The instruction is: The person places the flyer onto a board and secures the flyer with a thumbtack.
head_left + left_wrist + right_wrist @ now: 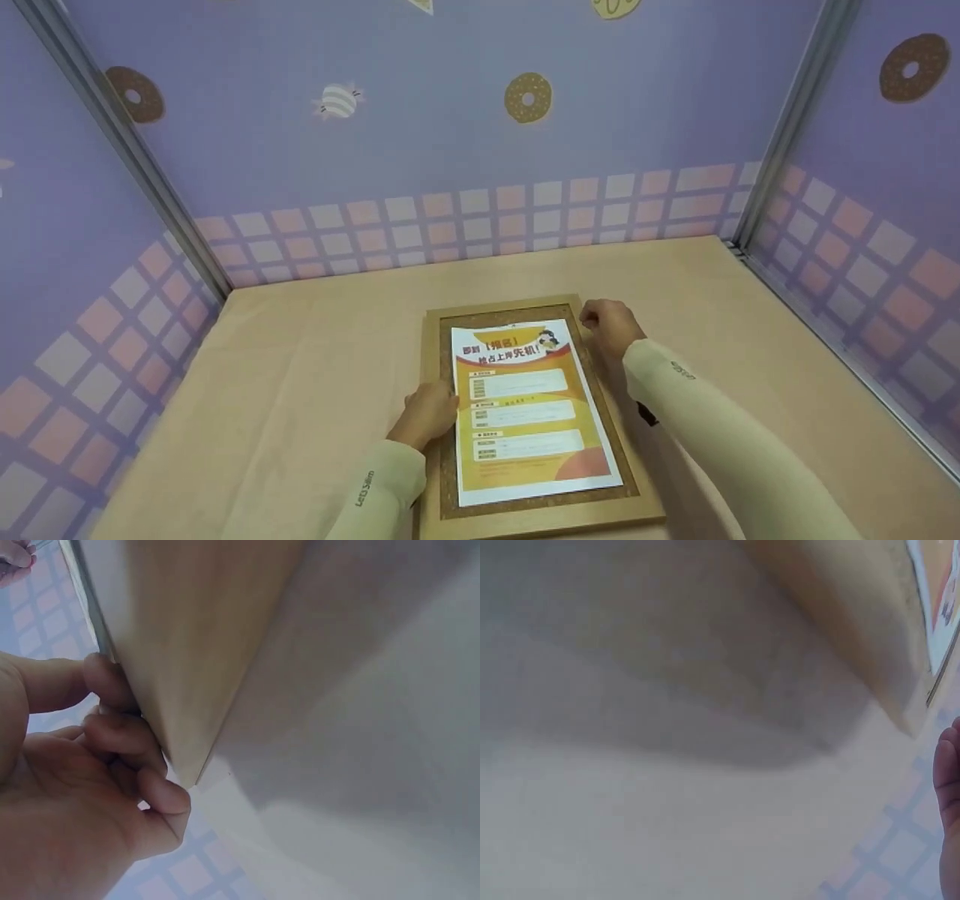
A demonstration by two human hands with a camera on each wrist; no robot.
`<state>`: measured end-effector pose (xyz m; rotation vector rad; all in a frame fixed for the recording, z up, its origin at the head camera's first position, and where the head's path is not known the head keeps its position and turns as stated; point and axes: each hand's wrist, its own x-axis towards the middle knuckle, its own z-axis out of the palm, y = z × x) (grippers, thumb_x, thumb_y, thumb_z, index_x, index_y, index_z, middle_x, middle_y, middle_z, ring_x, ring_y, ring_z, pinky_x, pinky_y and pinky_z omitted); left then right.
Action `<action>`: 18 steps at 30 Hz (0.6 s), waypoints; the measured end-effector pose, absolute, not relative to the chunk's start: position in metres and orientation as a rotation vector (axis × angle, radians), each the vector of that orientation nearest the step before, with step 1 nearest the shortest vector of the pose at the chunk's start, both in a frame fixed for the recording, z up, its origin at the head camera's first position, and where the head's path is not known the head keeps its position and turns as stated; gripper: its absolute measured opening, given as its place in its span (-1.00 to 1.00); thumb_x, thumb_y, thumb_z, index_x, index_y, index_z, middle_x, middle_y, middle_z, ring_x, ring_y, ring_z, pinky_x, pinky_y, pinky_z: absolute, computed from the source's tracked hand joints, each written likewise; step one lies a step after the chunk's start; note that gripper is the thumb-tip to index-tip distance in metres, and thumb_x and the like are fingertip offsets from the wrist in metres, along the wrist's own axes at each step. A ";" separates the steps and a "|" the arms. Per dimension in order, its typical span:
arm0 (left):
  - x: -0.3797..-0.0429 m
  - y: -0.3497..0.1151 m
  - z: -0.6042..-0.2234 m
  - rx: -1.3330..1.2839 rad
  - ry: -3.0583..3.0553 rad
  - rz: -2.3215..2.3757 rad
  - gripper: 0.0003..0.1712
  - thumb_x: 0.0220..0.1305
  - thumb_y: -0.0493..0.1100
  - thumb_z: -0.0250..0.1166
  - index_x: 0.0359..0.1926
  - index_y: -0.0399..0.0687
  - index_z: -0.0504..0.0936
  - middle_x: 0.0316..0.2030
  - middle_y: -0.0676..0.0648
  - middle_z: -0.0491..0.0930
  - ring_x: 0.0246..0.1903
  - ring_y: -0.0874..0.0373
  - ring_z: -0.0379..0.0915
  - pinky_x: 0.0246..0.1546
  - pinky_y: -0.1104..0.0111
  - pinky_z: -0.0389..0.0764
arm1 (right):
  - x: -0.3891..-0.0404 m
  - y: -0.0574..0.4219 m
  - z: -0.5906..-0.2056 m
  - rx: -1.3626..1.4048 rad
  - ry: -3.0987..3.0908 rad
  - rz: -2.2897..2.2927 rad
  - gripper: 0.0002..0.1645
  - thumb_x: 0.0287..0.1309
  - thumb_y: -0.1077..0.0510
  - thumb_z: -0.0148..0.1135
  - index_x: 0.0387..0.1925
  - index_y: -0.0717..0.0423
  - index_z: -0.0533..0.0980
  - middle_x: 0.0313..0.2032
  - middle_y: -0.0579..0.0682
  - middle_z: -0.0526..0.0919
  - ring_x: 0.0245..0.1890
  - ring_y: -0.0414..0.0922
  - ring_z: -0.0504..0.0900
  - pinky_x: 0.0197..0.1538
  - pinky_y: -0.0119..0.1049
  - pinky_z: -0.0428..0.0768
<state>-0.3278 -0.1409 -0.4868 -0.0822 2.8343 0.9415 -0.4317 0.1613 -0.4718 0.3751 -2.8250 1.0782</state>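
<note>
A framed cork board [544, 517] with a pale wooden rim lies on the table. On the cork is an orange and white printed poster [525, 412], slightly askew within the rim. My left hand [426, 414] is at the poster's left edge, where thumb and curled forefinger pinch the paper in the left wrist view; its other fingers bend beside the wooden rim [202, 637]. Beyond the board's upper right edge is my right hand [613, 326], raised with fingers curled. I cannot tell whether it holds something small; the right wrist view catches only part of this hand [949, 787].
A beige cloth [315, 375] covers the table around the board. Purple panels with doughnut and candy prints [435, 127] stand at the back and both sides. Metal posts [795, 112] mark the back corners. A dark object [646, 414] shows under the right sleeve.
</note>
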 end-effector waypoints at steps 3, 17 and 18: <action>-0.327 -0.142 -0.488 -0.081 2.808 0.993 -0.73 0.35 -0.13 0.16 -0.02 -0.14 0.58 -0.43 0.03 0.57 -0.34 0.07 0.46 -0.05 -0.04 0.32 | -0.435 0.149 -0.471 0.370 -2.818 1.076 -0.81 0.18 0.46 0.06 -0.30 0.24 0.57 -0.38 0.00 0.50 -0.33 -0.07 0.43 -0.26 -0.20 0.43; -0.325 -0.144 -0.484 -0.116 2.789 0.946 -0.75 0.36 -0.16 0.13 -0.04 -0.19 0.57 -0.47 -0.02 0.52 -0.39 0.03 0.43 -0.28 0.07 0.49 | -0.449 0.114 -0.466 0.529 -2.778 1.057 -0.89 0.20 0.40 0.15 -0.33 0.25 0.60 -0.35 0.05 0.62 -0.31 -0.05 0.55 -0.21 -0.14 0.52; -0.326 -0.143 -0.483 -0.113 2.793 0.937 -0.76 0.36 -0.16 0.13 -0.06 -0.20 0.58 -0.48 -0.02 0.52 -0.40 0.02 0.43 -0.27 0.06 0.49 | -0.450 0.113 -0.466 0.541 -2.774 1.070 -0.89 0.20 0.40 0.15 -0.33 0.26 0.60 -0.35 0.06 0.62 -0.32 -0.05 0.56 -0.21 -0.14 0.52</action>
